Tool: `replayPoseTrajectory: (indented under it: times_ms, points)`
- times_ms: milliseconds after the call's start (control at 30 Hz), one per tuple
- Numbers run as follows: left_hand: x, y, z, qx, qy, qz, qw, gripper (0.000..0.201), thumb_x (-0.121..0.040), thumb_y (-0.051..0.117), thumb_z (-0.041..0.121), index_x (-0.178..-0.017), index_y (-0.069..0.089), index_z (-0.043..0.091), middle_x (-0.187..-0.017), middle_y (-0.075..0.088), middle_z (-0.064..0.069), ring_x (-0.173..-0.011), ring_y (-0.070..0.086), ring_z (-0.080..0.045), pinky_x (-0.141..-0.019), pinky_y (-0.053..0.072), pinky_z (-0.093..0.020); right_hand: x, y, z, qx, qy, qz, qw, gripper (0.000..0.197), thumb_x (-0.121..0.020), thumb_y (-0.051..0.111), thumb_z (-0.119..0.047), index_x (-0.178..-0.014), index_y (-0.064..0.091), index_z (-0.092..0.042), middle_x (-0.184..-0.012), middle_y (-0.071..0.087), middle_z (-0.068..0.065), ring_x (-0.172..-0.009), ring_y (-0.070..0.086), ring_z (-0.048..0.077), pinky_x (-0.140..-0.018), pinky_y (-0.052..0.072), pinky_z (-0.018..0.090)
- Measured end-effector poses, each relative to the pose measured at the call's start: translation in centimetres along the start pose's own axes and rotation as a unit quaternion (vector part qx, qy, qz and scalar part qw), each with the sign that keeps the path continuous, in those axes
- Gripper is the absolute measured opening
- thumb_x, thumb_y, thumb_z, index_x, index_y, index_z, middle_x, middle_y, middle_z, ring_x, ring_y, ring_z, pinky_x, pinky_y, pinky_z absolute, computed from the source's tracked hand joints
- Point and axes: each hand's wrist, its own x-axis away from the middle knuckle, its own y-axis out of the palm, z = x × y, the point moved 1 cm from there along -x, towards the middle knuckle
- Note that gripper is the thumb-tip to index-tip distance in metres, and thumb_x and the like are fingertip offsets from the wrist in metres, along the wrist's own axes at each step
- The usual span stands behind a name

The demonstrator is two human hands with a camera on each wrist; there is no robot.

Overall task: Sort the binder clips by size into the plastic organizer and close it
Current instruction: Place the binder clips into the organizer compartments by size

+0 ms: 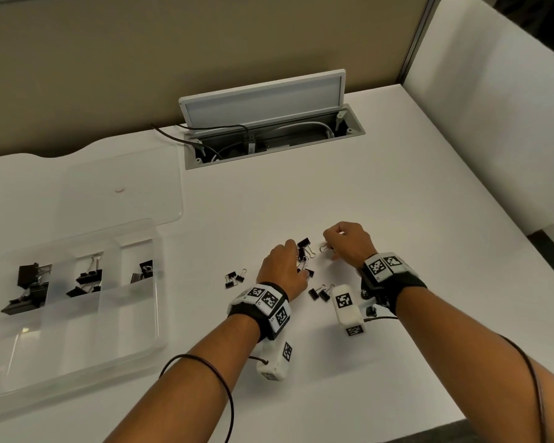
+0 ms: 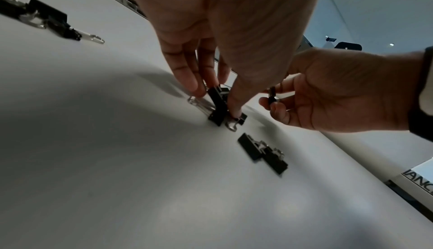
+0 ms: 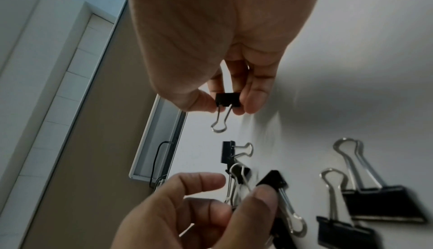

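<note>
right now the right hand (image 3: 225,49) is pinching a small black binder clip (image 3: 228,99) between thumb and fingertips, holding it just above the white table (image 1: 397,193) with its wire handle hanging down. the left hand (image 1: 282,271) is reaching down into a loose cluster of clips (image 1: 304,254), its thumb and fingers narrowing around a black clip (image 2: 218,104) that is still touching the table; whether the clip is fully gripped cannot be told, but the fingers are pressing on both sides of it.

two small clips (image 1: 235,278) are lying together to the left of the left hand, and another pair (image 1: 320,292) is lying between the two wrists.

the clear plastic organizer (image 1: 135,314) is sitting well to the left, open, with its lid (image 1: 119,187) lying flat behind it. three back compartments are holding clips: large ones (image 1: 29,286) in the left one, medium ones (image 1: 87,281) in the middle, and a few (image 1: 143,271) in the right one.

both wrists are wearing bands with black-and-white square marker codes (image 1: 271,300). in the left wrist view, partial lettering reading "anc" (image 2: 419,179) is showing on a white object at the lower right edge. an open cable hatch (image 1: 269,135) with wires is sitting at the back of the table.
</note>
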Motion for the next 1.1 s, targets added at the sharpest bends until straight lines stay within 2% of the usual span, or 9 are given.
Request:
replayPoseTrajectory:
  times_ms: [67, 233, 367, 467, 600, 700, 767, 933, 1100]
  points:
    - [0.0, 0.1, -0.3, 0.028, -0.003, -0.001, 1.0, 0.031, -0.08, 0.069, 0.024, -0.105, 0.054, 0.013, -0.107, 0.059, -0.007, -0.097, 0.059, -0.027, -0.079, 0.047, -0.033, -0.2, 0.1, 0.1, -0.003, 0.007, -0.01, 1.0, 0.023, -0.08, 0.057, -0.025, -0.083, 0.069, -0.006, -0.079, 0.071, 0.004, -0.073, 0.07, 0.027, -0.081, 0.058, 0.046]
    - [0.1, -0.3, -1.0, 0.103, 0.011, 0.02, 0.994, 0.014, -0.076, 0.073, 0.021, -0.073, 0.061, 0.014, -0.066, 0.055, 0.004, -0.063, 0.054, -0.013, -0.061, 0.044, -0.023, -0.2, 0.1, -0.5, -0.045, 0.035, -0.021, 0.998, 0.018, -0.082, 0.054, -0.019, -0.071, 0.064, -0.009, -0.071, 0.069, 0.005, -0.066, 0.061, 0.025, -0.073, 0.053, 0.041]
    - [-0.2, -1.8, -1.2, 0.152, 0.022, 0.039, 0.987, 0.013, -0.079, 0.066, 0.014, -0.071, 0.056, 0.012, -0.071, 0.06, -0.001, -0.061, 0.051, -0.011, -0.056, 0.042, -0.017, -0.4, 0.2, -1.0, -0.086, 0.089, -0.029, 0.992, 0.024, -0.086, 0.044, -0.011, -0.065, 0.056, -0.012, -0.063, 0.057, 0.007, -0.054, 0.046, 0.021, -0.054, 0.039, 0.029]
    - [-0.9, -2.8, -1.5, 0.191, -0.013, 0.032, 0.981, 0.018, -0.08, 0.063, 0.009, -0.068, 0.05, 0.011, -0.07, 0.058, -0.006, -0.064, 0.054, -0.017, -0.055, 0.042, -0.015, -0.7, 0.9, -1.0, -0.088, 0.103, -0.041, 0.99, 0.026, -0.087, 0.048, -0.022, -0.062, 0.048, -0.014, -0.057, 0.045, 0.005, -0.046, 0.04, 0.021, -0.047, 0.035, 0.027]
    - [-1.4, -3.2, -1.7, 0.229, -0.062, 0.028, 0.971, 0.014, -0.074, 0.054, 0.012, -0.064, 0.044, 0.014, -0.074, 0.067, -0.016, -0.072, 0.068, -0.033, -0.067, 0.057, -0.041, -0.8, 1.9, -1.3, 0.015, 0.016, -0.053, 0.998, 0.031, -0.09, 0.057, -0.032, -0.067, 0.052, -0.012, -0.056, 0.052, 0.003, -0.049, 0.051, 0.022, -0.056, 0.045, 0.03]
    - [-1.3, -3.1, -1.3, 0.244, -0.08, 0.011, 0.966, 0.007, -0.069, 0.046, 0.022, -0.065, 0.042, 0.017, -0.07, 0.068, -0.014, -0.067, 0.068, -0.032, -0.07, 0.057, -0.053, -0.8, 2.7, -1.7, 0.09, -0.03, -0.035, 0.995, 0.011, -0.09, 0.057, -0.024, -0.084, 0.061, -0.015, -0.079, 0.064, 0.006, -0.062, 0.063, 0.021, -0.063, 0.054, 0.031]
    - [-1.2, -2.9, -1.3, 0.24, -0.077, -0.009, 0.968, 0.01, -0.074, 0.048, 0.023, -0.067, 0.042, 0.019, -0.07, 0.067, -0.012, -0.065, 0.068, -0.029, -0.071, 0.057, -0.053, -1.1, 2.9, -2.0, 0.146, -0.048, -0.022, 0.988, 0.011, -0.09, 0.058, -0.024, -0.087, 0.064, -0.015, -0.092, 0.068, 0.009, -0.082, 0.064, 0.026, -0.076, 0.051, 0.032]
    - [-1.4, -2.3, -1.7, 0.223, -0.067, 0.018, 0.972, 0.033, -0.078, 0.051, 0.044, -0.059, 0.036, 0.021, -0.073, 0.066, -0.018, -0.066, 0.068, -0.033, -0.067, 0.057, -0.051, -1.2, 3.3, -2.8, 0.2, -0.085, -0.022, 0.976, 0.027, -0.09, 0.061, -0.032, -0.087, 0.069, -0.006, -0.089, 0.069, 0.008, -0.085, 0.063, 0.025, -0.071, 0.045, 0.028]
    - [-1.3, -3.0, -1.7, 0.253, -0.07, 0.043, 0.964, 0.031, -0.088, 0.056, 0.02, -0.064, 0.038, 0.012, -0.072, 0.065, -0.024, -0.046, 0.063, -0.019, -0.051, 0.059, -0.041, -1.8, 3.0, -2.1, 0.13, -0.028, -0.02, 0.991, 0.017, -0.087, 0.062, -0.02, -0.07, 0.066, -0.022, -0.083, 0.071, 0.006, -0.082, 0.069, 0.027, -0.079, 0.057, 0.038]
